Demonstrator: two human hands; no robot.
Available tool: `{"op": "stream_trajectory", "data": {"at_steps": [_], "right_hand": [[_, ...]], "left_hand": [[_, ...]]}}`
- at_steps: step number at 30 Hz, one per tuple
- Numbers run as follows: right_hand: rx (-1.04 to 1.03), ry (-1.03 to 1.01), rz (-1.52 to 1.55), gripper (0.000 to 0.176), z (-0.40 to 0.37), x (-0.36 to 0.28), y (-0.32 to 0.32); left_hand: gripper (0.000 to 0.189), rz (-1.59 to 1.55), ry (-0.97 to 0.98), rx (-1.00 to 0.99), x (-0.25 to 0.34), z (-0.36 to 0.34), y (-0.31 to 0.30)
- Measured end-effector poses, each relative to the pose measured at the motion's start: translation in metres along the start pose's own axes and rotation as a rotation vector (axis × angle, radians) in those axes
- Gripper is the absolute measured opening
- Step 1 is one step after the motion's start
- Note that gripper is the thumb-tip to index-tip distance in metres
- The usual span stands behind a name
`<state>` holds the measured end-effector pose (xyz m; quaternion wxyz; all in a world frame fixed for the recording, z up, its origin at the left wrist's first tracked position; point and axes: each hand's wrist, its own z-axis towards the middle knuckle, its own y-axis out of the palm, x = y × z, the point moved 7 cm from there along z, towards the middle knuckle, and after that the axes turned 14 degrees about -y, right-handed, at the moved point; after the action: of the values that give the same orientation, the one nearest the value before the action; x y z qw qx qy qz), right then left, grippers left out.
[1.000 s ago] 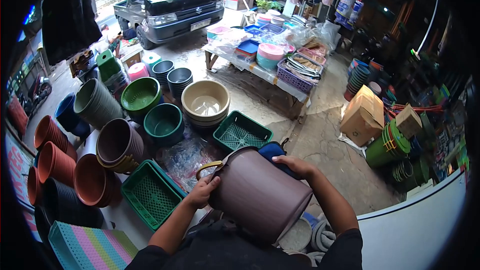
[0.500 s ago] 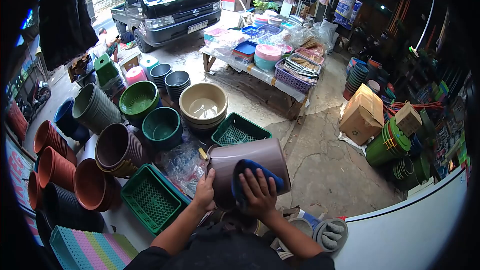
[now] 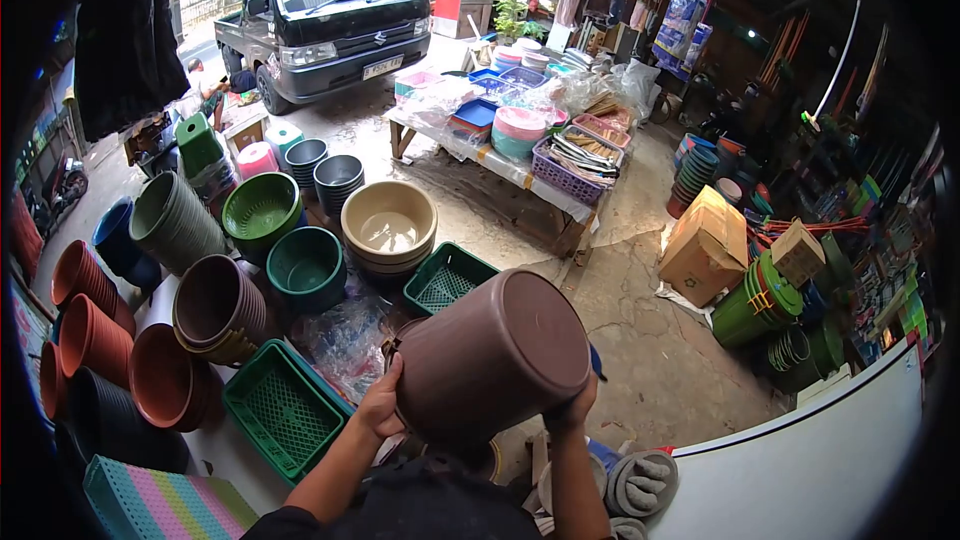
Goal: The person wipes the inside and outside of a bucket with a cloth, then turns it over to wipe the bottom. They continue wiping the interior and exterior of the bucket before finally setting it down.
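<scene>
A brown plastic bucket (image 3: 465,360) is held tilted in front of me, its round base turned up and to the right. My left hand (image 3: 382,402) grips it by the rim at the left, near the handle joint. At the base end, my right hand (image 3: 572,410) supports the lower right side, its fingers partly hidden behind the bucket. A bit of dark blue cloth (image 3: 597,362) shows past the bucket's edge at that hand.
Stacked brown buckets (image 3: 222,305), terracotta pots (image 3: 168,375), a beige tub (image 3: 390,220) and green baskets (image 3: 283,408) stand at left. Ahead is a goods table (image 3: 480,155), with a truck (image 3: 330,25) behind. A cardboard box (image 3: 703,245) sits right, near a white surface (image 3: 800,460).
The bucket has turned so its base faces up toward me. My right hand has moved from the bucket's side to its lower right edge, and the cloth is mostly hidden now.
</scene>
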<state>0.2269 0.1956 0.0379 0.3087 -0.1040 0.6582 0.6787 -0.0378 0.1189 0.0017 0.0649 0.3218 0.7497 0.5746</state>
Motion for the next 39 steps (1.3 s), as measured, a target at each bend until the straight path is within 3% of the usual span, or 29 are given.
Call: {"op": "stream_trajectory", "data": {"at_steps": [2,3,4,6,7,8,11,12,14,16,17,18,20,22,24,26,29,30,32,33,37,39], "right_hand": [[-0.375,0.192,-0.260,0.061,0.021,-0.001,-0.008],[-0.445,0.227,-0.317,0.059,0.034,-0.006,-0.020],[-0.442,0.228,-0.322,0.059,0.043,-0.017,-0.020],[-0.187,0.666,-0.520,0.054,0.048,-0.013,-0.023],[-0.258,0.706,-0.510,0.047,0.037,-0.022,0.020],[-0.242,0.707,-0.512,0.047,0.044,-0.022,0.020],[-0.665,0.943,-1.011,0.047,0.040,-0.012,0.024],[-0.656,0.945,-1.011,0.047,0.032,-0.012,0.040],[-1.080,0.797,-1.411,0.053,0.012,-0.007,0.081],[-1.453,0.042,-1.640,0.060,-0.002,0.004,0.101],[-1.497,-0.154,-1.635,0.065,-0.017,0.006,0.109],[-1.501,-0.168,-1.628,0.065,-0.029,0.007,0.113],[-1.534,-0.455,-1.673,0.067,-0.055,-0.004,0.134],[-1.551,-0.513,-1.664,0.070,-0.071,-0.004,0.123],[-1.429,-0.611,-1.558,0.070,-0.084,-0.013,0.112],[-1.388,-0.675,-1.513,0.069,-0.088,-0.013,0.085],[-0.992,-0.726,-1.339,0.064,-0.078,-0.034,0.073],[-0.982,-0.728,-1.337,0.064,-0.079,-0.033,0.069],[-0.660,-0.458,-0.865,0.056,-0.062,-0.032,0.041],[-0.651,-0.478,-0.855,0.056,-0.056,-0.032,0.041],[-0.473,0.078,-0.877,0.041,-0.017,-0.008,-0.015],[-0.511,0.104,-0.890,0.043,-0.007,0.000,-0.006]], "left_hand": [[0.060,0.119,0.073,0.044,0.006,-0.007,0.000],[0.060,0.116,0.071,0.043,0.007,-0.010,0.001],[0.058,0.180,0.085,0.097,0.009,-0.014,-0.001],[0.056,0.242,0.085,0.154,0.012,-0.021,0.001],[0.054,0.366,0.070,0.205,0.011,-0.024,0.003],[0.052,0.492,0.052,0.253,0.011,-0.027,0.004],[0.050,0.611,0.046,0.289,0.008,-0.027,0.008],[0.050,0.612,0.037,0.287,0.004,-0.026,0.009],[0.042,0.617,0.176,0.340,0.007,-0.026,0.010],[0.041,0.557,0.192,0.368,0.005,-0.026,0.004],[0.041,0.497,0.212,0.396,0.006,-0.026,-0.002],[0.041,0.503,0.223,0.397,0.006,-0.025,-0.007],[0.041,0.309,0.287,0.369,0.007,-0.025,-0.020],[0.045,0.283,0.305,0.362,0.011,-0.028,-0.023],[0.048,0.026,0.197,0.270,0.007,-0.027,-0.037],[0.054,0.013,0.169,0.209,0.009,-0.024,-0.050],[0.061,0.056,0.106,0.087,0.009,-0.024,-0.042],[0.062,0.055,0.051,0.079,0.006,-0.024,-0.042],[0.064,0.074,-0.006,0.067,0.001,-0.023,-0.045],[0.064,0.093,-0.015,0.077,-0.002,-0.020,-0.052],[0.061,0.131,-0.056,0.100,-0.004,-0.020,-0.056],[0.061,0.215,-0.077,0.147,-0.008,-0.019,-0.069]]}}
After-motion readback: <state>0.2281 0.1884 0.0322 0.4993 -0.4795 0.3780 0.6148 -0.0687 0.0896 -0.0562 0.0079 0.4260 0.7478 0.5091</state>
